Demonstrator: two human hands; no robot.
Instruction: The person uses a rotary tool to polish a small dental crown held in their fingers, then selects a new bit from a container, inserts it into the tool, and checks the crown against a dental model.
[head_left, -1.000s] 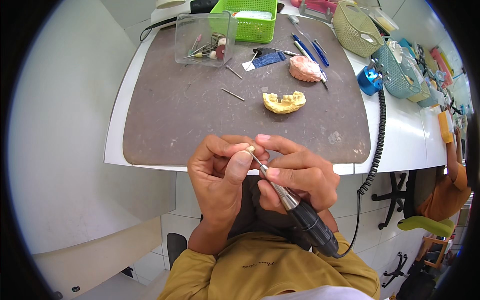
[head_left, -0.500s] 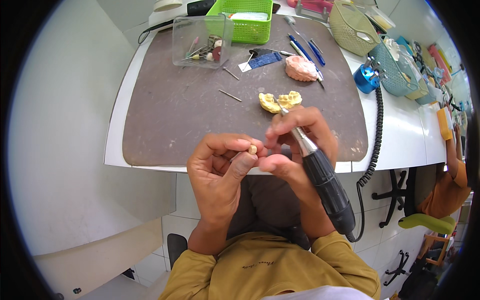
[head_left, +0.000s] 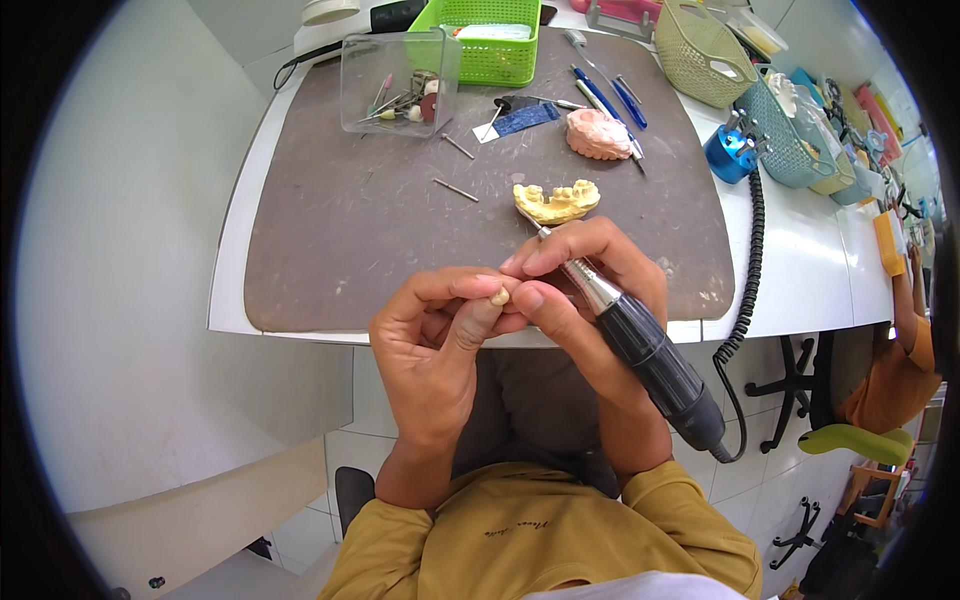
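Observation:
My left hand (head_left: 435,345) pinches a tiny cream tooth piece (head_left: 498,296) between thumb and forefinger, just over the near edge of the brown mat (head_left: 350,230). My right hand (head_left: 580,290) grips a black and silver rotary handpiece (head_left: 640,345); its thin bur points away, toward the yellow dental cast (head_left: 557,201) lying on the mat. The right thumb and fingertips also touch the tooth piece. A coiled black cord (head_left: 752,260) runs from the handpiece up to the blue unit (head_left: 730,153).
On the mat's far side stand a clear box of burs (head_left: 398,68), a green basket (head_left: 495,45), a pink cast (head_left: 597,133), blue pens (head_left: 610,95) and loose burs (head_left: 455,189). Woven baskets (head_left: 700,50) sit at right. Another person in orange (head_left: 895,370) is at the right rim.
The handpiece swung from pointing its bur at the tooth piece to pointing away toward the yellow cast. My right fingers have closed in on the tooth piece.

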